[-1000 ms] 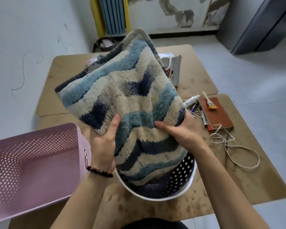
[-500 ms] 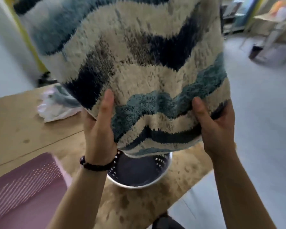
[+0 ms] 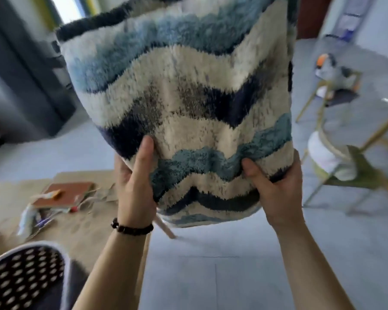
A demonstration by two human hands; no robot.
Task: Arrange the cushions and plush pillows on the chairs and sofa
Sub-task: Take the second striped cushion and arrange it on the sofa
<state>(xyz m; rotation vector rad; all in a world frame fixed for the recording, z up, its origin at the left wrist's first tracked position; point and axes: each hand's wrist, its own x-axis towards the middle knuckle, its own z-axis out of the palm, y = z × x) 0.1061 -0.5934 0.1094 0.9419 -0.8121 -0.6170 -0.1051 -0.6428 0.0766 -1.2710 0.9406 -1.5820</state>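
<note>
A shaggy cushion [image 3: 188, 90] with wavy blue, navy and cream stripes fills the upper middle of the view, held upright in the air. My left hand [image 3: 134, 180] grips its lower left corner, thumb on the front face. My right hand [image 3: 276, 189] grips the lower right corner the same way. At the right stand two chairs with thin gold legs: the far chair [image 3: 341, 97] carries a grey plush toy [image 3: 332, 70] with an orange patch, the near chair [image 3: 356, 173] carries a white cushion [image 3: 323, 155]. The cushion I hold hides much of the room behind it.
A low cardboard-covered table [image 3: 83, 222] lies at the lower left with a brown notebook [image 3: 65, 193] and small clutter. A perforated white-rimmed basket [image 3: 27, 276] sits at the bottom left corner. Grey tiled floor [image 3: 233, 276] spreads below and to the right. A dark grey cabinet [image 3: 27, 90] stands at the left.
My view has swung right, away from the table and basket, toward the chairs. Both hands keep their hold and have carried the cushion along, clear of the basket.
</note>
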